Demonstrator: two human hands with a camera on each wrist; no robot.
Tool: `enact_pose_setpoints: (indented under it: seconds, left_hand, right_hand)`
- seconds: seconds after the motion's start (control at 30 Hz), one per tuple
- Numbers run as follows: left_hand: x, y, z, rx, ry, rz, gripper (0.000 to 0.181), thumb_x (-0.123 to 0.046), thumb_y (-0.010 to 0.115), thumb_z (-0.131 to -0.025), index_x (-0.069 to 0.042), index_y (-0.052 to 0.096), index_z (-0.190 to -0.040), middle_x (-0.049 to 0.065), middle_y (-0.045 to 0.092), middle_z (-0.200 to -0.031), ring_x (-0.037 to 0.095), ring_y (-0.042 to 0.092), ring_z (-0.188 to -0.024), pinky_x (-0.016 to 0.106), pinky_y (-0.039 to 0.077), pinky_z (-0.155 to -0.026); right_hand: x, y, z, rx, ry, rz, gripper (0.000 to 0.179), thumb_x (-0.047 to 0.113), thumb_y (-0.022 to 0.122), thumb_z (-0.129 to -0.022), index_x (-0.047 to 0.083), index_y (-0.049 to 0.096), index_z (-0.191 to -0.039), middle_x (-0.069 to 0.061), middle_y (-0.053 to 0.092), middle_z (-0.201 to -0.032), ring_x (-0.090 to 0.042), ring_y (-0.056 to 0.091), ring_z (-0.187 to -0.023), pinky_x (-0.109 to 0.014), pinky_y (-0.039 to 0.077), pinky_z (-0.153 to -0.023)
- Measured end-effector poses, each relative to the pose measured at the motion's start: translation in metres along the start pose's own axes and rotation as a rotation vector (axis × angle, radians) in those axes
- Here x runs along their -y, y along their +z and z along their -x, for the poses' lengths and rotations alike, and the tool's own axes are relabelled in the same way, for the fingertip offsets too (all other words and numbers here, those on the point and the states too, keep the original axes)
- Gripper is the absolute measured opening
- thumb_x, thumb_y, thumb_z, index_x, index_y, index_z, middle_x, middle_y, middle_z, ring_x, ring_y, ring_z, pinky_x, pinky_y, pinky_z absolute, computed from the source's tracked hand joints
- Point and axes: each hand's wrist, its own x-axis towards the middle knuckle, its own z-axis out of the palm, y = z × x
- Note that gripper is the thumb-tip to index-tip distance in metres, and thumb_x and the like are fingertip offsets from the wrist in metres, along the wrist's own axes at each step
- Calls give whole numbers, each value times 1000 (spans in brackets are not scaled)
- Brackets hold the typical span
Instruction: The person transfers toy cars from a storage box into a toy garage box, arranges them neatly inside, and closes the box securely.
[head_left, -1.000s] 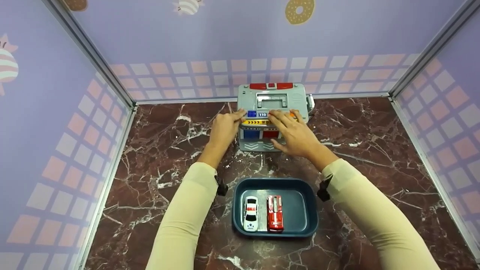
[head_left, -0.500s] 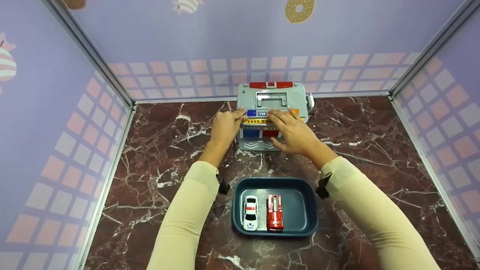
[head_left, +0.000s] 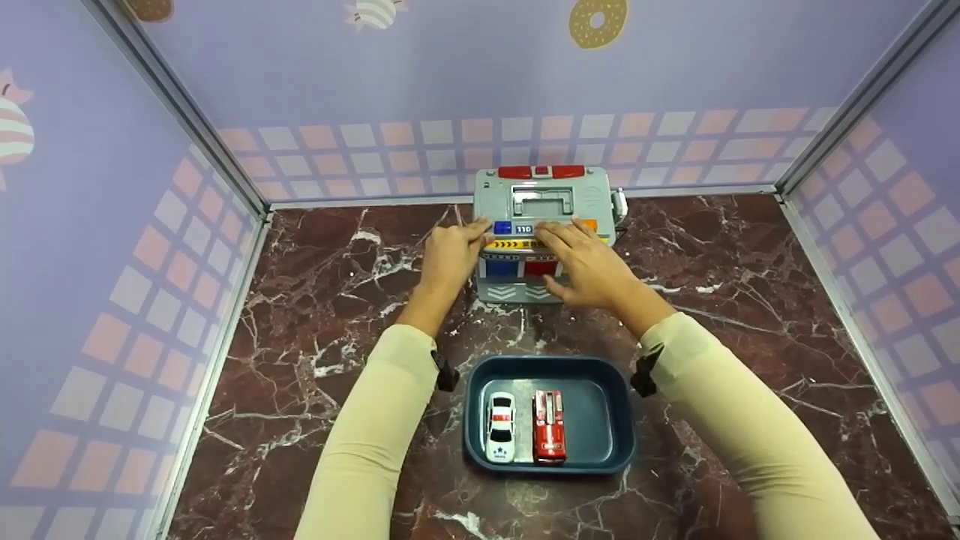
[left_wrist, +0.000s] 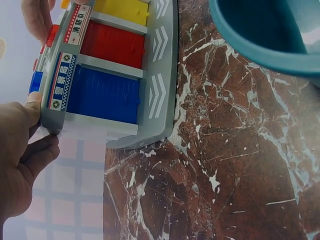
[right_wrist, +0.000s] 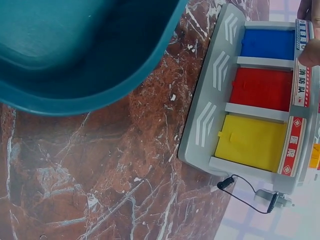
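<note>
A grey toy garage [head_left: 596,199] with a red-topped back edge stands near the rear wall. My left hand [head_left: 446,259] holds its front left corner; in the left wrist view a fingertip lies by the blue light [left_wrist: 36,82] and other fingers sit at the side. My right hand [head_left: 596,270] rests extended fingers on the front roof edge, thumb lower over the front. The blue door [left_wrist: 102,95], red door [right_wrist: 261,89] and yellow door [right_wrist: 250,142] are all down. In front, a dark teal tray [head_left: 551,363] bears a white toy police car [head_left: 501,427] and a red toy fire truck [head_left: 550,427].
A small grey nozzle-like piece [right_wrist: 270,197] on a black cord [right_wrist: 245,182] hangs at the garage's right side. Purple walls [head_left: 480,67] enclose the brown marbled tabletop [head_left: 337,300] at the back and both sides.
</note>
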Motion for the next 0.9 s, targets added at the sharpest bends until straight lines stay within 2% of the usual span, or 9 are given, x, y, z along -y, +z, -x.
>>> enact_pose_setpoints:
  seconds: [0.37, 0.6, 0.7, 0.9]
  left_hand:
    - [2, 1, 0, -13, -47, 85, 30, -36, 81, -100, -23, 83, -126, 0, 78, -132, 37, 76, -128, 48, 57, -117]
    - [2, 1, 1, -22, -55, 78, 30, -39, 81, -99, -25, 84, -125, -1, 79, -131, 37, 76, -126, 49, 59, -115]
    - [2, 1, 1, -20, -55, 76, 29, -39, 81, -99, -26, 84, -125, -1, 78, -131, 37, 76, -127, 49, 58, -116]
    - [1, 1, 1, -22, -49, 71, 29, -37, 81, -99, -25, 84, -125, -2, 78, -132, 36, 75, -128, 48, 57, -118]
  right_hand:
    - [-2, -2, -1, 17, -9, -18, 80, 29, 74, -92, -4, 50, -160, -23, 53, -167, -40, 50, -158, -64, 29, -137]
    - [-3, -2, 0, 1, -18, -35, 84, 12, 69, -78, -4, 51, -159, -23, 55, -165, -40, 51, -156, -64, 30, -137]
    - [-2, -2, 0, 8, -5, -44, 89, 9, 68, -73, -4, 51, -159, -22, 55, -166, -40, 51, -156, -63, 29, -138]
    - [-2, -2, 0, 28, 23, -63, 92, 10, 74, -72, -2, 50, -161, -20, 53, -168, -39, 49, -158, -62, 27, -139]
